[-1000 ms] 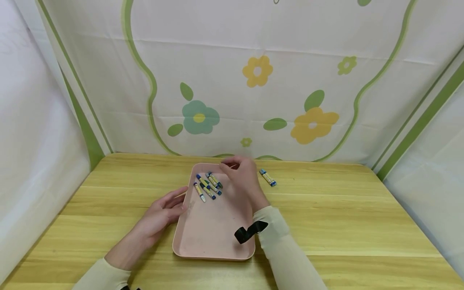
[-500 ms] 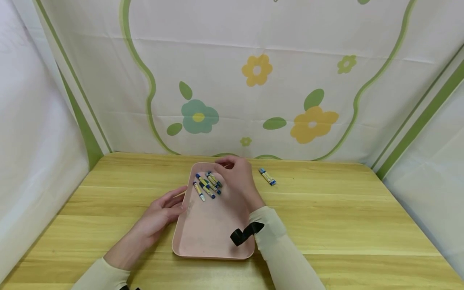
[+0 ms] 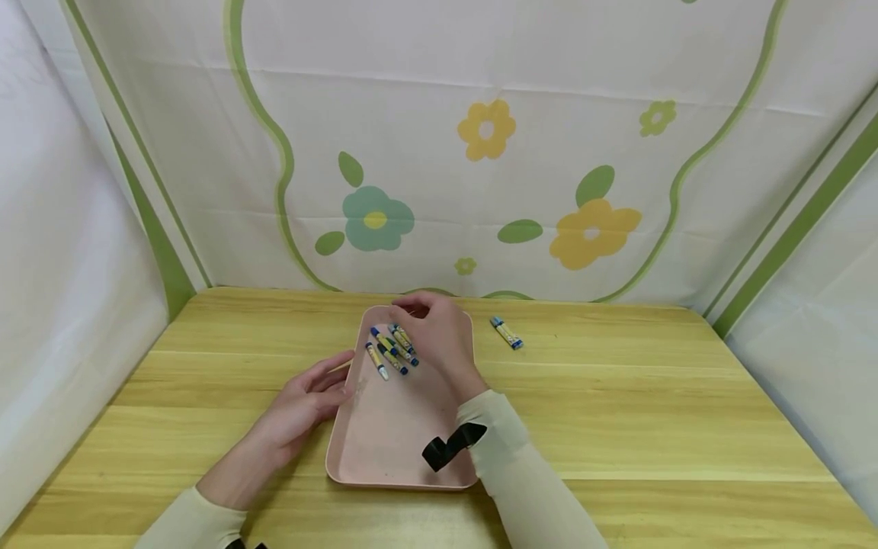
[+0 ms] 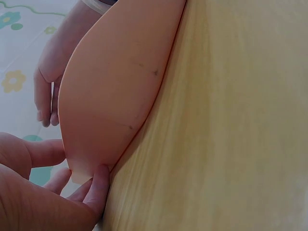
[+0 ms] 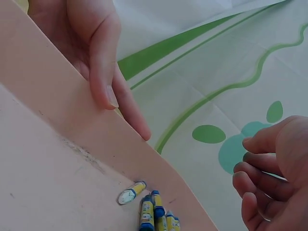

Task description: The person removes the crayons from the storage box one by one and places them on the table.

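Several short crayons (image 3: pixel 392 355) with yellow-and-blue wrappers lie in a loose cluster at the far left of a pink tray (image 3: pixel 384 450). In the right wrist view, a white-ended crayon (image 5: pixel 127 195) lies beside the others. My left hand (image 3: pixel 305 408) rests against the tray's left side. Its thumb touches the rim and its fingertips the outer wall, as the left wrist view (image 4: pixel 57 192) shows. Over the tray's far right part hovers my right hand (image 3: pixel 439 335), close to the crayons. Its fingers (image 5: pixel 262 166) curl loosely, with nothing visible between them.
To the right of the tray, another wrapped crayon piece (image 3: pixel 506 333), possibly two side by side, lies on the wooden table (image 3: pixel 617 412). A white curtain (image 3: pixel 439 152) with printed flowers stands behind the table, and more white cloth hangs at both sides.
My right hand has moved left over the tray, nearer the crayon cluster and partly covering its right end. My left hand stays at the tray's side.
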Motion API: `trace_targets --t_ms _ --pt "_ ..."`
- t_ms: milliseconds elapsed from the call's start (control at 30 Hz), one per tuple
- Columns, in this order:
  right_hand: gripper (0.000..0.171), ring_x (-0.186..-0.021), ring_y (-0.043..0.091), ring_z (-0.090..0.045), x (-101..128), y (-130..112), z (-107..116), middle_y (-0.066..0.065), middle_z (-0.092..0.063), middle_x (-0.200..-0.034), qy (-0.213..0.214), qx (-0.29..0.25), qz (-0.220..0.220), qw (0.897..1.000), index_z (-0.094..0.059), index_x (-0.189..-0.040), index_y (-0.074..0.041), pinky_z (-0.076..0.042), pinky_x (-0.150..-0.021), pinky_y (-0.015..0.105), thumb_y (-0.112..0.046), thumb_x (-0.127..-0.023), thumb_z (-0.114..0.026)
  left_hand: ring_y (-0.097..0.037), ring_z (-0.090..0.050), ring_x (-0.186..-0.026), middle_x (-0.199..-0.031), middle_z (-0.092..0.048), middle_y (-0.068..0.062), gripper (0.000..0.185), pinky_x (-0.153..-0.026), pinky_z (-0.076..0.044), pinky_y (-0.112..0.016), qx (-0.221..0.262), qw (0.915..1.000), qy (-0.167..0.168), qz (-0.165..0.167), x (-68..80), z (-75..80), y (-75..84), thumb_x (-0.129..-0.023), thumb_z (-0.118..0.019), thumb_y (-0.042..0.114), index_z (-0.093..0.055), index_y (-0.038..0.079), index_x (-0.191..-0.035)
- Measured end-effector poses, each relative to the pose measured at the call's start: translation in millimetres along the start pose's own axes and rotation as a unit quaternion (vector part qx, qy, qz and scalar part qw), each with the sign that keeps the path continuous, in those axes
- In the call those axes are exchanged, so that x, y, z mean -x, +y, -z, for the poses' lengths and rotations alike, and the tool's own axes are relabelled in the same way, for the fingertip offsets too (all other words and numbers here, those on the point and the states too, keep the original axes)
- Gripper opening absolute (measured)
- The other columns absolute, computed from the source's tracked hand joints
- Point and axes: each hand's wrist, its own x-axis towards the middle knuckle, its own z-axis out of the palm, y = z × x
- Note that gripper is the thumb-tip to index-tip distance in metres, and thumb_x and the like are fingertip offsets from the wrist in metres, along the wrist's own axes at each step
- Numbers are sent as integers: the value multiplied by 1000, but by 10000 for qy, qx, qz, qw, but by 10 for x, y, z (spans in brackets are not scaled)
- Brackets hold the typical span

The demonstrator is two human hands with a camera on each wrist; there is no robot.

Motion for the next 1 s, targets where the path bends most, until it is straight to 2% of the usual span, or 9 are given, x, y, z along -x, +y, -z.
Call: trace_targets --t_ms 133,267,367,467,667,800,1000 --pt "21 -91 8 -68 4 19 -28 -14 -75 -97 -33 -249 -10 9997 -82 -110 -30 -59 -81 32 -45 -96 -77 -33 -42 -153 -172 -33 -22 65 -100 -53 -20 32 10000 -2 18 6 -16 15 -108 -58 11 -31 11 -167" --pt "28 -91 6 -68 9 56 -50 -17 -74 -96 106 -50 -95 9999 -82 -112 -31 -59 -81 31 -52 -95 -77 -34 -41 -154 -172 -32 -23 66 -100 -53 -20 39 10000 -35 -9 -6 -15 1 -108 -58 11 -30 10 -168" --pt "31 -91 9 -67 11 88 -74 -14 -74 -98 91 -226 -102 9997 -81 -114 -26 -59 -82 31 -50 -96 -77 -35 -41 -154 -172 -31 -24 66 -100 -53 -20 24 10000 -41 -8 -6 -16 2 -108 -58 11 -30 10 -168" --pt "27 -90 11 -66 7 116 -90 -11 -73 -98 87 -429 -170 9989 -81 -114 -24 -59 -81 31 -45 -97 -77 -35 -41 -154 -172 -32 -23 65 -100 -53 -19 16 10000 -13 28 0 -24 18 -108 -57 10 -31 10 -167" --pt "21 -87 10 -67 -15 160 -94 -15 -73 -92 297 -28 -435 9986 -81 -107 -33 -57 -77 32 -50 -95 -77 -37 -39 -155 -172 -32 -23 65 -99 -53 -19 -18 10000 6 35 7 -30 45 -108 -57 10 -31 10 -167" --pt "22 -88 11 -67 -33 192 -101 -12 -74 -92 235 -184 -676 9973 -83 -107 -31 -57 -77 32 -48 -94 -79 -37 -39 -156 -172 -32 -23 65 -100 -52 -19 -12 10000 18 67 13 -30 57 -107 -57 9 -31 10 -167" --pt "11 -86 11 -69 -41 222 -135 -11 -76 -91 132 -161 -998 9948 -85 -101 -29 -58 -72 29 -37 -94 -82 -37 -40 -155 -173 -31 -21 65 -104 -52 -21 -57 9999 46 144 18 -27 61 -108 -58 11 -32 12 -167"
